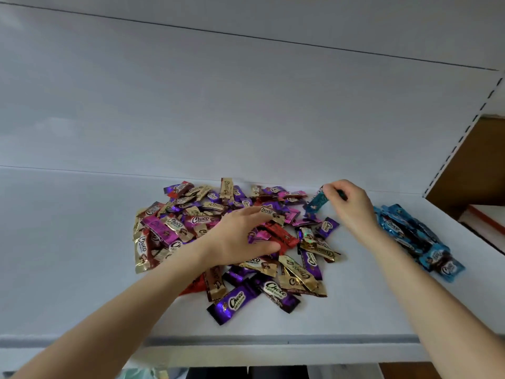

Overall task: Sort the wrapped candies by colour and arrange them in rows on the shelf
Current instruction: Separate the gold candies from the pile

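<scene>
nearest us on the white shelf (82,269) spreads the mixed candy pile (191,220): purple, gold, red, pink. our left hand (240,236) lies on it, fingers straight, gripping nothing. to the right sits the blue heap (410,233). farthest back, our right hand (352,206) pinches a blue candy (317,202) at the pile's rear edge.

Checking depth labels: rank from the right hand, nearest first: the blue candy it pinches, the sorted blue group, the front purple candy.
1. Blue candy, pinched by the right hand.
2. Blue group, just right of the wrist.
3. Purple candy, farthest, front left.
</scene>
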Motion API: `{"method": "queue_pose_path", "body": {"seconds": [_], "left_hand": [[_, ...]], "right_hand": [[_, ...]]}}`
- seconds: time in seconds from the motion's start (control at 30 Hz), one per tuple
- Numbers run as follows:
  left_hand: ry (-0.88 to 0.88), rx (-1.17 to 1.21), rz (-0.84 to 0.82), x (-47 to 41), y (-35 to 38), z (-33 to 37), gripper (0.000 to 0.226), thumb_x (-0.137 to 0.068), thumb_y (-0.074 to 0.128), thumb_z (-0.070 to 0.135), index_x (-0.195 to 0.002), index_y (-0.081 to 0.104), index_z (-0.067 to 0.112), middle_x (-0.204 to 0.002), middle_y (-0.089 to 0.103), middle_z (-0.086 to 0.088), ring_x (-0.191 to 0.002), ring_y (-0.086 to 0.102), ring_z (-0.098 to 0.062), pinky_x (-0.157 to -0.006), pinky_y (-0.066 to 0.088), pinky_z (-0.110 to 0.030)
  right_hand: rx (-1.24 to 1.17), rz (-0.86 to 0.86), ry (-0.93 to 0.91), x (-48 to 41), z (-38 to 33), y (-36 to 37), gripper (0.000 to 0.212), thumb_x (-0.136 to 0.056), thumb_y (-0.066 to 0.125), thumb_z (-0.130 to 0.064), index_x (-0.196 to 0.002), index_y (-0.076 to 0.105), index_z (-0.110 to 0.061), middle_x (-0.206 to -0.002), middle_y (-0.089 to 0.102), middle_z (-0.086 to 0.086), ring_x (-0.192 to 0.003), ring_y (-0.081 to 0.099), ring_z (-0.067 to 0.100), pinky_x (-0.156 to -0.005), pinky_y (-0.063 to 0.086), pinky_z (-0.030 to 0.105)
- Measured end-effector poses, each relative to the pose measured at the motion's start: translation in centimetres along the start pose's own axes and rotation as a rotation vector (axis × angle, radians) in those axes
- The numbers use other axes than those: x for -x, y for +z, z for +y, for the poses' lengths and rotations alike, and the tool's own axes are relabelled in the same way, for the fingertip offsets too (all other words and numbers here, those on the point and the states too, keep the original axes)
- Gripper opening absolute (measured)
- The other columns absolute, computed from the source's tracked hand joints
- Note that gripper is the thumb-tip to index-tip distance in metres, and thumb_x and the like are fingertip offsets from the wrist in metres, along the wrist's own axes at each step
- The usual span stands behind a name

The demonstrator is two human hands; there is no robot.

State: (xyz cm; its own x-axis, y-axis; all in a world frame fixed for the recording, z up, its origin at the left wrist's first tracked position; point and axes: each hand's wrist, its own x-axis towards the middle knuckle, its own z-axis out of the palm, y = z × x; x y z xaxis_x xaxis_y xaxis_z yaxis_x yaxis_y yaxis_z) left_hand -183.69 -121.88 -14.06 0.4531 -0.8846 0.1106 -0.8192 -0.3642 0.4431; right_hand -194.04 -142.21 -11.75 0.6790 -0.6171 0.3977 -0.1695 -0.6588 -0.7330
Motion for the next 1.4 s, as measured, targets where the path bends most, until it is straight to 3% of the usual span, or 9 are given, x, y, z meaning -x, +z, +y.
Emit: {"method": "queue_pose_path", "body": {"seconds": [0.07, 0.17, 0.3, 0.4, 0.5, 0.83, 1.13, 1.23, 1.4], "left_hand": [[-0.063, -0.187, -0.131, -0.2, 0.7, 0.0, 0.068, -0.087, 0.043, 0.062, -0.146, 0.027, 0.034, -0.158, 0.007, 0.002, -0.146, -0.001, -0.019, -0.114, 0.002, -0.052], [-0.095, -0.163, -0.158, -0.5, 0.7, -0.5, 0.062, -0.09, 0.038, 0.06, -0.145, 0.03, 0.033, -0.159, 0.003, 0.004, -0.145, -0.005, -0.017, -0.115, 0.001, -0.055], [-0.07, -0.028, -0.05, -0.5, -0.1, -1.9, 0.045, -0.094, 0.048, 0.042, -0.129, 0.052, 0.015, -0.151, 0.029, -0.003, -0.14, 0.026, -0.018, -0.112, 0.024, -0.032], [-0.097, -0.038, 0.067, -0.7, -1.0, -3.3, 0.036, -0.093, 0.053, 0.034, -0.116, 0.06, 0.007, -0.128, 0.053, -0.007, -0.115, 0.052, -0.019, -0.095, 0.04, -0.026], [-0.156, -0.068, 0.161, -0.9, -2.0, -4.2, 0.03, -0.092, 0.056, 0.025, -0.115, 0.059, 0.005, -0.115, 0.058, -0.006, -0.095, 0.052, -0.017, -0.076, 0.036, -0.021], [-0.289, -0.143, 0.2, 0.6, -3.3, -6.3, 0.041, -0.087, 0.059, 0.039, -0.12, 0.063, 0.015, -0.12, 0.05, -0.009, -0.113, 0.047, -0.021, -0.092, 0.036, -0.029], [-0.265, 0.051, 0.35, 1.4, -3.7, -5.8, 0.031, -0.083, 0.067, 0.033, -0.105, 0.068, 0.011, -0.096, 0.06, 0.002, -0.083, 0.049, -0.009, -0.064, 0.032, -0.014], [-0.235, 0.075, 0.299, 1.6, -3.6, -5.8, 0.035, -0.084, 0.062, 0.041, -0.083, 0.07, 0.007, -0.08, 0.064, -0.01, -0.07, 0.053, -0.019, -0.061, 0.039, -0.021], [-0.216, 0.162, 0.355, 1.8, -3.4, -5.9, 0.042, -0.093, 0.05, 0.037, -0.083, 0.068, 0.002, -0.07, 0.061, -0.015, -0.058, 0.047, -0.014, -0.057, 0.036, -0.019]], "right_hand": [[0.097, 0.104, 0.046, 0.1, 2.1, -2.6, 0.019, -0.095, 0.048, -0.024, -0.093, 0.058, -0.008, -0.079, 0.055, 0.001, -0.072, 0.047, 0.017, -0.059, 0.036, 0.028], [0.246, 0.192, 0.105, -0.2, 5.1, -5.7, 0.025, -0.096, 0.044, -0.024, -0.096, 0.057, -0.002, -0.085, 0.055, 0.007, -0.078, 0.048, 0.022, -0.066, 0.032, 0.029], [0.471, 0.178, 0.198, -0.8, 8.7, -7.4, 0.031, -0.096, 0.043, -0.026, -0.099, 0.06, 0.0, -0.093, 0.063, 0.016, -0.083, 0.053, 0.032, -0.067, 0.038, 0.032], [0.591, 0.183, 0.224, -0.6, 9.0, -7.2, 0.03, -0.094, 0.046, -0.027, -0.104, 0.061, -0.003, -0.106, 0.061, 0.022, -0.099, 0.052, 0.038, -0.077, 0.045, 0.041], [0.679, 0.172, 0.196, -0.8, 7.9, -6.4, 0.033, -0.094, 0.048, -0.027, -0.118, 0.056, -0.005, -0.121, 0.055, 0.022, -0.113, 0.045, 0.04, -0.09, 0.04, 0.047], [0.298, -0.118, -0.153, -1.1, 0.6, 0.4, 0.018, -0.093, 0.051, -0.014, -0.101, 0.064, -0.004, -0.098, 0.059, 0.0, -0.093, 0.049, 0.011, -0.076, 0.029, 0.015], [0.211, -0.31, -0.166, -1.1, -1.5, 4.3, 0.015, -0.091, 0.054, -0.021, -0.095, 0.066, -0.013, -0.093, 0.066, -0.002, -0.087, 0.058, 0.01, -0.074, 0.041, 0.021], [0.225, -0.371, -0.16, -1.1, -1.8, 5.2, 0.016, -0.088, 0.059, -0.029, -0.095, 0.066, -0.016, -0.091, 0.064, -0.006, -0.086, 0.057, 0.008, -0.077, 0.045, 0.025], [0.457, -0.468, -0.197, -1.3, -1.6, 6.3, 0.028, -0.082, 0.065, -0.037, -0.099, 0.066, -0.015, -0.097, 0.064, 0.0, -0.091, 0.058, 0.015, -0.077, 0.046, 0.03]]}}
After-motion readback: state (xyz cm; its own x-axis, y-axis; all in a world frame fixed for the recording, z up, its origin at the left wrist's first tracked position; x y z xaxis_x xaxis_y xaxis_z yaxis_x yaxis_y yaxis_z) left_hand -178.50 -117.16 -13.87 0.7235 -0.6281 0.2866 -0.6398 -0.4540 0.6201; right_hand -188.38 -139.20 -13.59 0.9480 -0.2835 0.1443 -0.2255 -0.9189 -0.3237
